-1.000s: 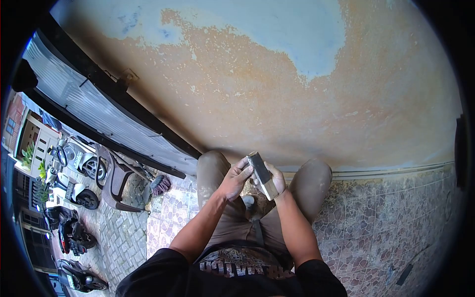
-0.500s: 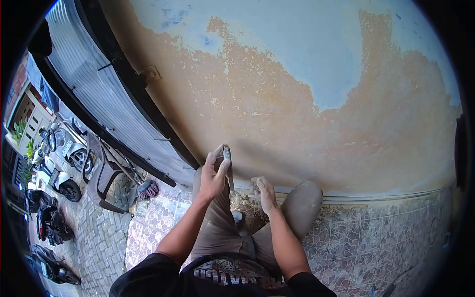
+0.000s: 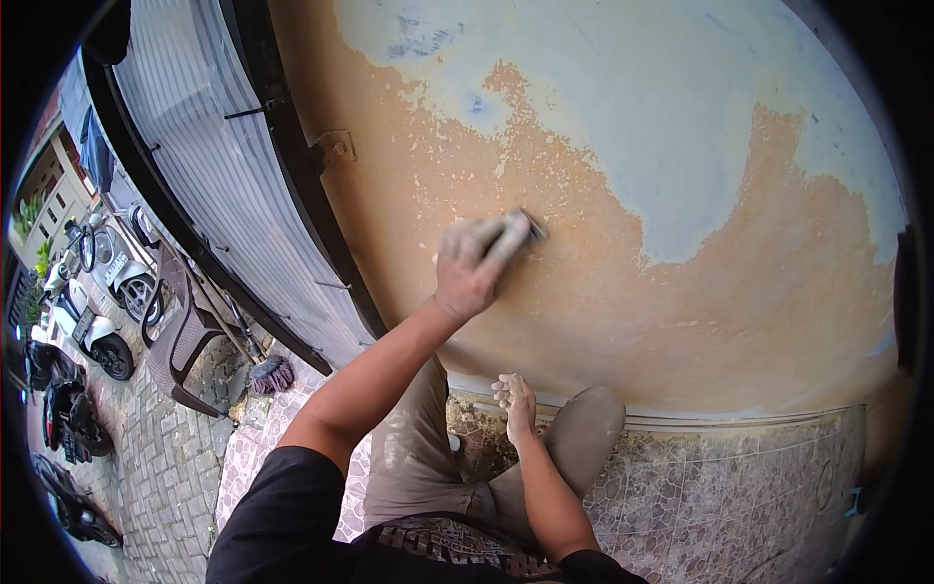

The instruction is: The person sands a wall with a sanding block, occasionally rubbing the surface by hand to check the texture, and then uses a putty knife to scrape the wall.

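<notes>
The person's left hand (image 3: 475, 265) is nearer the wall (image 3: 623, 311), its blurred fingers closed around a dark block (image 3: 534, 226) — an edge shows right of the fingertips, long axis unclear. Lower right, well apart, the right hand (image 3: 519, 403) has loosely curled fingers, seemingly holding nothing.

Matt wall (image 3: 623, 311) w/ rough, flaking paint (image 3: 671, 156), semi-glossy ribbed sheet (image 3: 209, 165), dk metal-look frame (image 3: 304, 180), woven-look plastic chair (image 3: 185, 343), dusty cloth trousers (image 3: 404, 477), matt blk cloth tee (image 3: 292, 496), rough pavers (image 3: 175, 448)

The wall (image 3: 574, 321) is patchy tan and pale blue; the trousers (image 3: 409, 467) are brown, the floor tiles (image 3: 700, 496) pinkish mosaic.
</notes>
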Action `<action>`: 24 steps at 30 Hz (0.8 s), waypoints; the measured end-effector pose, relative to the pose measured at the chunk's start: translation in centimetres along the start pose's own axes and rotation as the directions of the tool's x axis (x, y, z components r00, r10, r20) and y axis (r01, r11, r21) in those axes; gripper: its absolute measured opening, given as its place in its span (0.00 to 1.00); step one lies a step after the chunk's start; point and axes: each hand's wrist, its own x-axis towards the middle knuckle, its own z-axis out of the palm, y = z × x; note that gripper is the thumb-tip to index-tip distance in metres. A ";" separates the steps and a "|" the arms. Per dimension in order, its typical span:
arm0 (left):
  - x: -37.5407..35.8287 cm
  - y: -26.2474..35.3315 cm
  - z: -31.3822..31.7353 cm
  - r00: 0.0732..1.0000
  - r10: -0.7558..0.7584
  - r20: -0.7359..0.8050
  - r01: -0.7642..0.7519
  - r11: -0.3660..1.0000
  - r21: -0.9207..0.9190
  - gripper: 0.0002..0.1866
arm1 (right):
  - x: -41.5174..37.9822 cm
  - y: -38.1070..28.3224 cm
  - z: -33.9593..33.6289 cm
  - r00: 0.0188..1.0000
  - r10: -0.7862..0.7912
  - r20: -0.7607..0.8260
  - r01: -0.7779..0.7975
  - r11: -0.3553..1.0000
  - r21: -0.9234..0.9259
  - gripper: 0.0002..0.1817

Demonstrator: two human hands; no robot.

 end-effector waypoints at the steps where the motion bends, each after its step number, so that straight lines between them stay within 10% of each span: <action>1: -1.7 0.2 -0.7 0.921 0.291 0.261 -0.309 0.951 0.032 0.30 | 0.1 0.3 0.2 1.000 -0.003 0.002 0.003 1.000 -0.006 0.23; 3: -1.8 -0.4 -1.3 0.895 0.349 0.277 -0.350 0.936 -0.048 0.30 | 0.6 0.8 -0.3 0.999 0.045 -0.011 -0.044 0.999 0.013 0.22; 5: 1.6 -1.6 -2.9 0.999 -0.021 0.037 0.019 0.999 0.051 0.29 | 0.7 0.2 -0.5 1.000 -0.003 0.004 0.003 1.000 0.006 0.22; 10: 8.6 -3.3 -2.4 0.811 -0.411 -0.415 0.411 0.907 -0.096 0.28 | 0.2 0.7 -0.8 0.997 0.069 -0.035 -0.068 0.997 0.031 0.23; 14: -1.1 -0.2 -1.3 0.967 0.170 0.188 -0.165 0.985 -0.039 0.27 | 0.9 0.4 0.4 0.993 0.117 -0.027 -0.117 0.993 0.013 0.24; 18: -1.2 -2.1 -3.3 0.988 -0.157 0.008 0.157 0.987 0.018 0.25 | 0.9 0.8 0.9 0.994 0.105 -0.001 -0.105 0.994 0.016 0.25; 21: 4.2 -4.3 -3.6 0.702 -0.598 -0.387 0.561 0.799 -0.217 0.28 | 0.5 1.2 0.4 0.994 0.105 -0.006 -0.105 0.995 0.001 0.24; 24: 3.0 -2.5 -2.0 0.895 -0.306 -0.324 0.386 0.896 0.219 0.27 | 0.7 1.4 0.3 0.992 0.128 -0.008 -0.128 0.992 0.001 0.24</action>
